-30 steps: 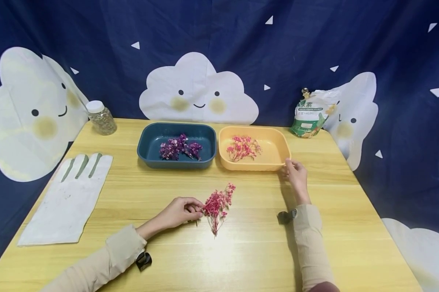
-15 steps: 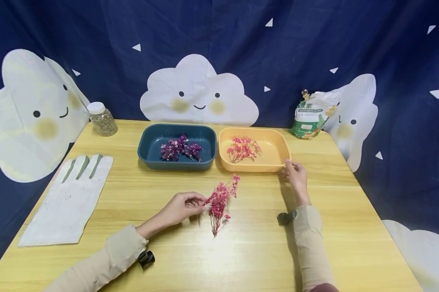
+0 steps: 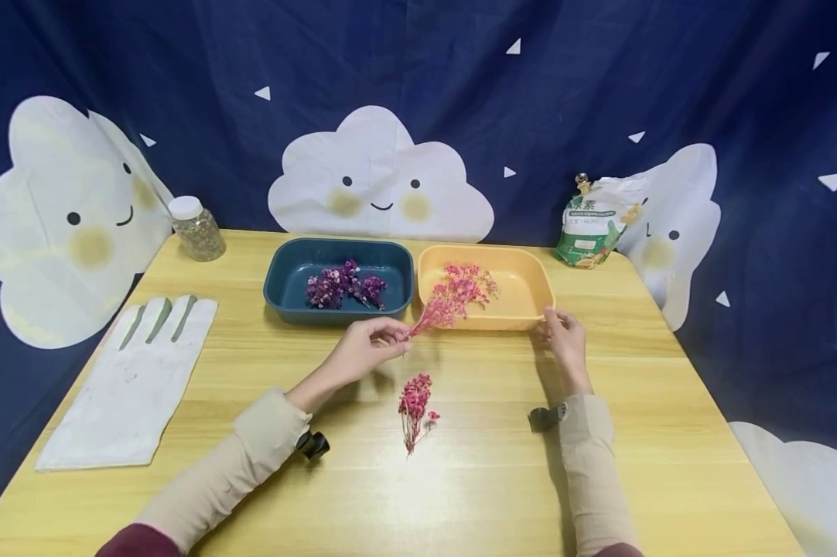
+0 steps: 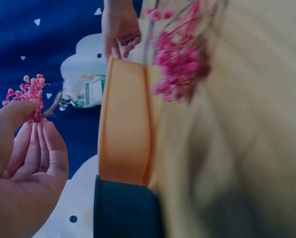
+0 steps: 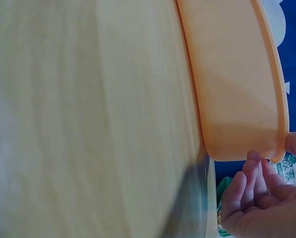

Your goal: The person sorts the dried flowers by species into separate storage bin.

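Between thumb and fingers, my left hand [image 3: 363, 352] pinches the stems of a pink dried-flower sprig [image 3: 441, 308]. The sprig's head overlaps the near side of the yellow tray [image 3: 523, 288] in the head view. In the left wrist view, the flowers [image 4: 25, 93] show above my thumb. My right hand [image 3: 567, 346] grips that tray's near right corner, thumb at the rim and fingers below it, as the right wrist view shows. Inside the tray lie pink flowers [image 3: 484, 284], partly covered by the held sprig. Another pink bunch [image 3: 415, 402] lies on the table, nearer than my left hand.
Left of the yellow tray stands a dark blue tray [image 3: 335, 316] with purple dried flowers [image 3: 331, 286]. A lidded jar [image 3: 199, 230] is at the back left, a green-and-white bag [image 3: 589, 232] at the back right. White gloves [image 3: 129, 394] lie along the left side.
My left hand has lifted the pink sprig off the bunch on the table and carried it forward and right to the yellow tray. The right hand stays at the tray's corner.
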Motion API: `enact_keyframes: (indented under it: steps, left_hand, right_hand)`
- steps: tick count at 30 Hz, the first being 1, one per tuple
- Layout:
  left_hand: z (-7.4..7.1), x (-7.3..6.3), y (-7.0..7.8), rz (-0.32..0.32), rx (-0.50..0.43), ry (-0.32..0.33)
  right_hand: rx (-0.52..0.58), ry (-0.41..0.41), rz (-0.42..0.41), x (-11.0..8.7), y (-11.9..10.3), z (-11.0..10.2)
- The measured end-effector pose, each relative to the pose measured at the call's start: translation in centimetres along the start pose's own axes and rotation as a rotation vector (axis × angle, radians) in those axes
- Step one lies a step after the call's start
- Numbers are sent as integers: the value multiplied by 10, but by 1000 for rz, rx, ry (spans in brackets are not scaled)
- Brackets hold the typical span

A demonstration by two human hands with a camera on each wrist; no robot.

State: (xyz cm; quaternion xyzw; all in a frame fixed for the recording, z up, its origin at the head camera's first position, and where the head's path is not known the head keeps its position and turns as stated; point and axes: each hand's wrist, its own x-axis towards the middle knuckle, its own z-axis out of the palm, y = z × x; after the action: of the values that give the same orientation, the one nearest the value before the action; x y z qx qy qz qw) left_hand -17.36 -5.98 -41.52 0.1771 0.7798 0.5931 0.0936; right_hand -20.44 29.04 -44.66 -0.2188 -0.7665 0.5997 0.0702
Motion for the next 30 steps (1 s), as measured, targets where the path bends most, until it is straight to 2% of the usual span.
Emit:
enact_keyframes:
  steps: [8,17,23,30]
  left_hand:
    - [10,38,7,46,29,8]
    - [16,76,7,39,101,49]
    - [19,96,4,48,162,55]
    - [29,116,-1,65,173,65]
  right_hand:
    - [7,5,2,0,-2,1]
    - [-26,-11,1,-3,-2,-2]
    - [-23,-3,1,-4,-2,-1]
    - [-9,11,-6,-3,0,0]
